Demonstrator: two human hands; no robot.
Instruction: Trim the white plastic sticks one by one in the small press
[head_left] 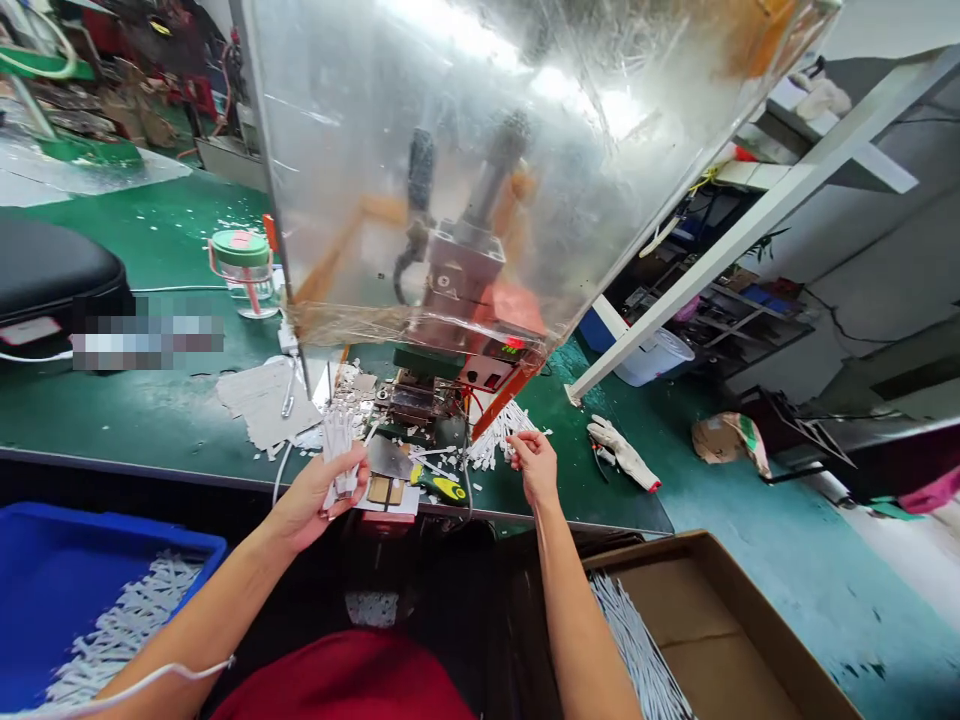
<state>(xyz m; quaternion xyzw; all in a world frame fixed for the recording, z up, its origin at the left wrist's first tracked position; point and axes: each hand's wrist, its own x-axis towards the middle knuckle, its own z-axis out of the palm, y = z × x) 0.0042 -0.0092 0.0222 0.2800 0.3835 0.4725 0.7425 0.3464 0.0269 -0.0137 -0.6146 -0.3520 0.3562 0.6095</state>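
My left hand [324, 492] is closed around a bundle of thin white sticks [337, 445], held upright at the near edge of the green bench. My right hand [534, 465] reaches into a loose pile of the same white sticks [501, 432] on the bench, fingers pinched at the pile; whether a stick is between them I cannot make out. Between my hands stands a small press machine [450, 330] behind a clear plastic shield [480, 150], with a red lit display.
A blue bin [67, 580] with white sticks sits low left; a cardboard box [720, 620] with more sticks sits low right. On the green bench [150, 410] lie paper scraps, a green-lidded jar [241, 265], a white glove [622, 452] and a yellow-black tool [444, 487].
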